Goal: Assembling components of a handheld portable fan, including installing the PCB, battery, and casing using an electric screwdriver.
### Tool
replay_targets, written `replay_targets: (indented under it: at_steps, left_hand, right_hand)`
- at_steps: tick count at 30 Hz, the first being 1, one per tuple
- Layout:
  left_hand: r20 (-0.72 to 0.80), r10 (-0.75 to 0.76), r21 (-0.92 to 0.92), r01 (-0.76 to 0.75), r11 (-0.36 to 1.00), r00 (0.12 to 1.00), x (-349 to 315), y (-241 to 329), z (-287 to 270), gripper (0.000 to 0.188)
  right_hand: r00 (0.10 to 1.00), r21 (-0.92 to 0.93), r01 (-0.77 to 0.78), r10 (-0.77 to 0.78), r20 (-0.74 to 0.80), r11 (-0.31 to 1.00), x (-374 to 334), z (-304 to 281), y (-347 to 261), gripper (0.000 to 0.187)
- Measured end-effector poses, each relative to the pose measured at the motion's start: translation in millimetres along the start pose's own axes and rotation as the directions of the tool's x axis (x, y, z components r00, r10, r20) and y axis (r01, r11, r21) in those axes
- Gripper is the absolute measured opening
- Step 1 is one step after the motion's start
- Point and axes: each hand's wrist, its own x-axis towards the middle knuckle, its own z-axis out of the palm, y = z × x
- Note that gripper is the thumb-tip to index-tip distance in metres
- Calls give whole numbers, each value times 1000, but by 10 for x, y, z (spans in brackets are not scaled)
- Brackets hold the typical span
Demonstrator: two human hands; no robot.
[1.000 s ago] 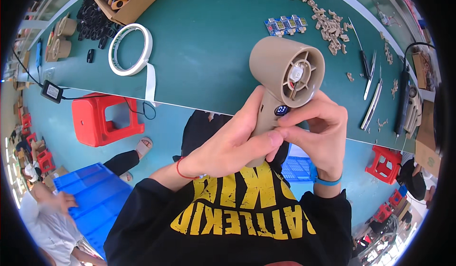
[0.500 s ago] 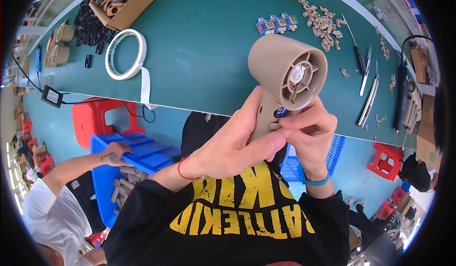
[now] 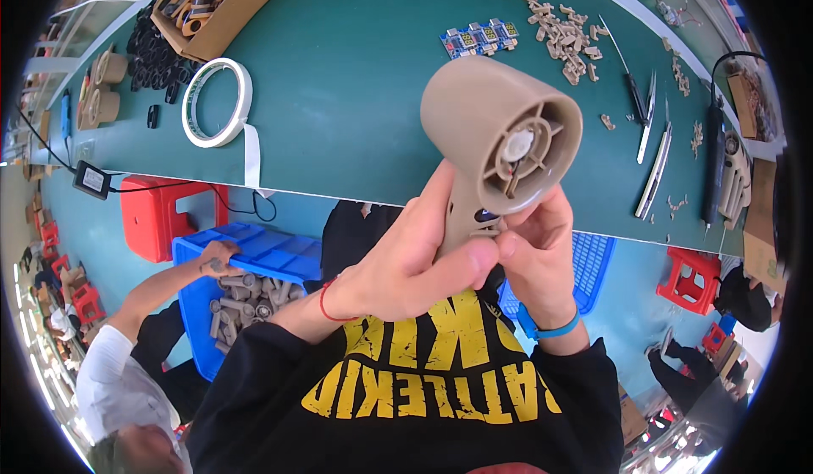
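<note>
A beige handheld fan is held up over the table's near edge, its round open end tilted towards me so the ribs and the hub show. My left hand is wrapped around its handle from the left, the thumb across the front. From the right, my right hand grips the handle just under the fan head. Its fingertips are closed by the small dark display window, which they partly cover. Whether a small part sits between those fingertips cannot be made out.
Beyond the fan lie blue circuit boards and a pile of small beige parts. Tweezers and a screwdriver rest to the right, a tape roll to the left. A co-worker's hand holds a blue crate of fan bodies.
The fan has shifted slightly left and tilted, and my right fingers now cover more of the display. At the left, the co-worker and crate have shifted, showing more fan bodies.
</note>
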Motion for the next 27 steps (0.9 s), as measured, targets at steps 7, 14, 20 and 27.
replay_targets:
  at_steps: [7, 14, 20, 27]
  left_hand:
    - [-143, -21, 112, 37, 993, 989, -25, 54, 88, 60]
    - [-170, 68, 314, -11, 949, 983, -79, -23, 185, 60]
    - [-132, 19, 253, 15, 967, 991, -58, -95, 196, 56]
    - [-184, 26, 140, 0, 990, 983, 26, -123, 191, 51]
  right_hand:
    - [984, -402, 157, -110, 137, 902, -64, -66, -75, 17]
    - [992, -248, -100, 115, 46, 964, -121, -40, -214, 13]
    - [999, -328, -21, 30, 24, 945, -223, -80, -218, 13]
    - [959, -584, 131, 48, 280, 801, -350, -525, -394, 18]
